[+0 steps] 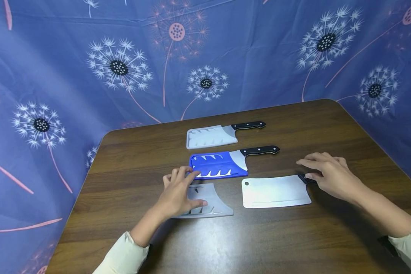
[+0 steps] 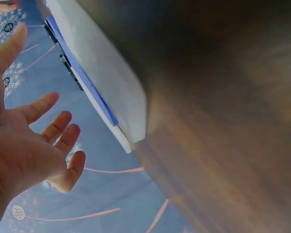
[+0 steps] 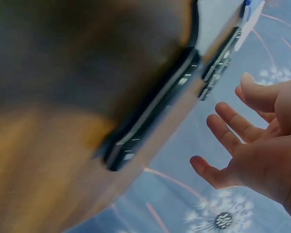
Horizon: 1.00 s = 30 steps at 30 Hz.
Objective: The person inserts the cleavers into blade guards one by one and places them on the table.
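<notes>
"So, which hand is nearer the bare cleaver (image 1: 275, 192)?"

"Clearly the right hand (image 1: 332, 173). It hovers over the black handle (image 1: 304, 179), at the cleaver's right end, and hides part of it."

"Any grip on it?"

"None. Its fingers are loose and spread, and the right wrist view shows a gap between them and the handle, which lies below them on the bench (image 1: 123, 182)."

"And the long axis?"

"Left to right across the bench, blade flat, its square end toward the empty sheath (image 1: 212, 199). I'd judge that line to be what counts: the sheath's curved mouth faces the blade, the two near each other but not touching."

"What of the left hand (image 1: 176, 196)?"

"Above the sheath's left part, fingers parted and clasping nothing; the left wrist view shows them clear of it. So the sheath lies below those fingers, and the cleaver off to their right."

"And beyond?"

"A blue-sheathed knife (image 1: 219, 164), then a white-sheathed knife (image 1: 212, 137), both farther back with handles rightward."
</notes>
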Each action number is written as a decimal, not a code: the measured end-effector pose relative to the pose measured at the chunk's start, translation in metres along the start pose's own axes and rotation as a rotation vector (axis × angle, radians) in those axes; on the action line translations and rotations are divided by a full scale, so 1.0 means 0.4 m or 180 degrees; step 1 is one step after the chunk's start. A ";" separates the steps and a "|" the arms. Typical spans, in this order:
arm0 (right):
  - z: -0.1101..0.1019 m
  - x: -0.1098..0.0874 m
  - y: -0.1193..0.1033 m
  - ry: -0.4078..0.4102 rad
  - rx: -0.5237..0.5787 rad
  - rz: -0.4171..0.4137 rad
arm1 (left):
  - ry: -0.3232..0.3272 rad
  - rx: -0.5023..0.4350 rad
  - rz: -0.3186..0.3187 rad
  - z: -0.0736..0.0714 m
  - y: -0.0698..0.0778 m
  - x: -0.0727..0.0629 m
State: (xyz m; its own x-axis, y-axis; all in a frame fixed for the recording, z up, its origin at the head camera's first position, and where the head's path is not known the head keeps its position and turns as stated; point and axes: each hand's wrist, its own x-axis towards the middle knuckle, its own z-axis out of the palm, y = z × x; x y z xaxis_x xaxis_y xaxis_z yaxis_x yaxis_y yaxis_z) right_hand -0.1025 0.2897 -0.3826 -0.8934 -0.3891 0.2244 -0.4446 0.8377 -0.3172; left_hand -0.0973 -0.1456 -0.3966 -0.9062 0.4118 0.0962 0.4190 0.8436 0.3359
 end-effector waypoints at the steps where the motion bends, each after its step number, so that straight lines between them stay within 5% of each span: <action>1: 0.002 -0.009 0.007 -0.0023 0.0017 0.0031 | -0.0036 0.0031 -0.0006 0.003 -0.002 -0.008; 9: 0.006 -0.062 0.053 -0.0154 0.0068 0.0246 | -0.0345 0.0062 0.0054 0.013 -0.012 -0.065; 17: 0.016 -0.081 0.082 -0.0293 0.0043 0.0244 | -0.0563 0.0163 -0.0044 0.024 -0.020 -0.083; 30: 0.055 -0.078 0.114 0.0234 -0.0476 -0.0378 | -0.0663 0.0001 -0.0179 0.025 -0.023 -0.062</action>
State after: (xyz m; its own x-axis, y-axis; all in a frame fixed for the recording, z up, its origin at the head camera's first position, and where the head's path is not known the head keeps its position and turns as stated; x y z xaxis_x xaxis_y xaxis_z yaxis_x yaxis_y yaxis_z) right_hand -0.0964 0.3314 -0.4241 -0.8257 -0.4642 0.3205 -0.5271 0.8373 -0.1454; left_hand -0.0781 -0.1599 -0.4115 -0.8967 0.4265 -0.1185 0.3682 0.8673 0.3350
